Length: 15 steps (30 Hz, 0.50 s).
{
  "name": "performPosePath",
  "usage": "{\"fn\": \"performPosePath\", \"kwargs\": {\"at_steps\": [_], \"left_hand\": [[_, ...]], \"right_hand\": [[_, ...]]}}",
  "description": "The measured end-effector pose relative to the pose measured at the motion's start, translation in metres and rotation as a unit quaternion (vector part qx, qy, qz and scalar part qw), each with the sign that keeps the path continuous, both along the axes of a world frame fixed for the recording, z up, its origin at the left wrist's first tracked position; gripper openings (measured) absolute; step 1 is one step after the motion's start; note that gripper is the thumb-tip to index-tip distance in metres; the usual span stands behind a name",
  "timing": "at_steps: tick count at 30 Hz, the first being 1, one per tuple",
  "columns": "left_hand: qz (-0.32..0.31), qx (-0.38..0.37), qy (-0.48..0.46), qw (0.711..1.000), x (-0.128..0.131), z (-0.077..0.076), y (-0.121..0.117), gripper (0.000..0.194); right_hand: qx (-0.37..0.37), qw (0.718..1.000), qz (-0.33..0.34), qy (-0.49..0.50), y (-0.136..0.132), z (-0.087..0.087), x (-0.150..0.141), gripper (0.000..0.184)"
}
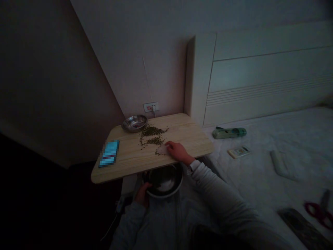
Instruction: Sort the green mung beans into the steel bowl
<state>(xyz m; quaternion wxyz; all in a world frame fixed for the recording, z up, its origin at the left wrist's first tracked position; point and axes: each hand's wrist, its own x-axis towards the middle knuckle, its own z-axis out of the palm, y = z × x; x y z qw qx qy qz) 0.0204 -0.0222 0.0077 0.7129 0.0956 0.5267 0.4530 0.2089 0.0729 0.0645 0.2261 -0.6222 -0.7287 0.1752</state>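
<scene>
Small green beans (153, 131) lie scattered in loose patches on a light wooden tabletop (130, 156). My right hand (178, 151) is low over the table, its fingers closed on a pale, thin, translucent piece (162, 150) whose kind I cannot make out; a few beans lie at its edge. Below the table's front edge, my left hand (143, 195) grips the left rim of a large metal bowl (166, 184). The table edge covers the far part of this bowl, and its inside is dark. A smaller steel bowl (134, 124) stands at the table's back left corner.
A lit phone (109, 153) lies on the table's left side. On the bed (255, 187) at right are a green cylindrical item (229, 133), another phone (238, 152), a white folded item (283, 166), red-handled scissors (318, 210) and a dark long object (303, 227). A wall socket (151, 107) holds a plug.
</scene>
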Motion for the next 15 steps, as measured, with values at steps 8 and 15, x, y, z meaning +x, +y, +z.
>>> {"fn": "performPosePath", "kwargs": {"at_steps": [8,15], "left_hand": [[0.008,-0.02,-0.016,1.0,-0.002,-0.015,0.005,0.019],[0.002,-0.021,-0.016,1.0,-0.001,-0.01,0.003,0.017]], "right_hand": [[0.0,0.999,0.032,0.022,-0.004,-0.002,-0.004,0.032],[0.019,0.988,0.02,0.153,-0.001,-0.01,0.002,0.029]]}}
